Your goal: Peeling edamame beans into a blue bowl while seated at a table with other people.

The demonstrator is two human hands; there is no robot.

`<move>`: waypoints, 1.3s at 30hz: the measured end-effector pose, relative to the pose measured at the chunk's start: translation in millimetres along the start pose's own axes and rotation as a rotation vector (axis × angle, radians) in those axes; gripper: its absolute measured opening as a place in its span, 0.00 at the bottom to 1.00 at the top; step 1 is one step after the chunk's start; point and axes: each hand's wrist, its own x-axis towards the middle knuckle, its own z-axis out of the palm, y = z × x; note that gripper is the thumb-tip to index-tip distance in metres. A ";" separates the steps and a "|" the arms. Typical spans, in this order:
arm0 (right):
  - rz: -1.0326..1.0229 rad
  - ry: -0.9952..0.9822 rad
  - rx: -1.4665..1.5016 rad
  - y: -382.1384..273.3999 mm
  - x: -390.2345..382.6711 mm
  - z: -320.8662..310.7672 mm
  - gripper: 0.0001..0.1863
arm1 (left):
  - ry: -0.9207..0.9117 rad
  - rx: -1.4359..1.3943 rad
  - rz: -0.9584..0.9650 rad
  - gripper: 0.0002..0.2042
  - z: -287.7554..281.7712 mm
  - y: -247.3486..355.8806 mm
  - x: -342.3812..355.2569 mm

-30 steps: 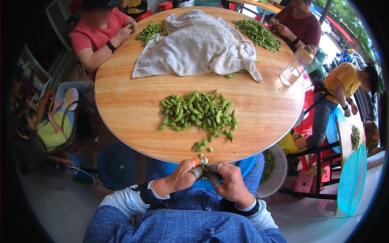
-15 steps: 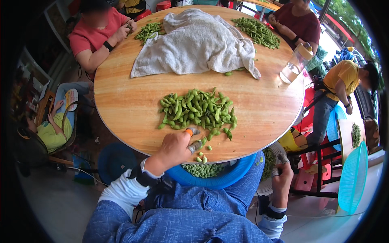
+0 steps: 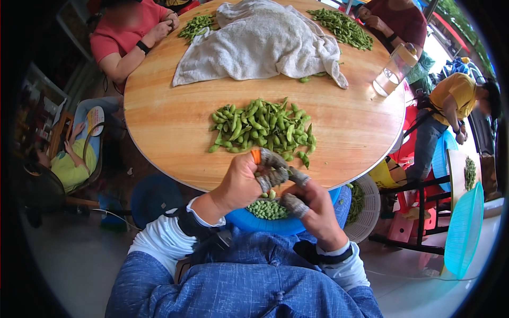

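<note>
Fingers of both hands, taped at the tips, pinch one green pod over a blue basin holding a shallow layer of shelled beans; a large pod pile remains on the tabletop.

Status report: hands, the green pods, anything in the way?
Left hand and right hand together over the blue basin, fingers working something small. Pod pile on the round table just ahead. Nothing between hands and pile.
</note>
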 end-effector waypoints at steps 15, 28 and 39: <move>-0.638 0.141 -1.322 -8.7 10.5 -7.7 0.21 | -0.289 -0.560 -0.662 0.10 3.2 -4.2 -10.5; 0.154 0.063 0.191 4.7 -19.6 -15.0 0.11 | -0.219 0.057 -0.160 0.07 13.2 -5.2 -18.6; 0.188 -0.003 0.276 3.3 -28.8 -15.1 0.10 | -0.476 0.177 -0.218 0.04 3.8 -4.0 -12.8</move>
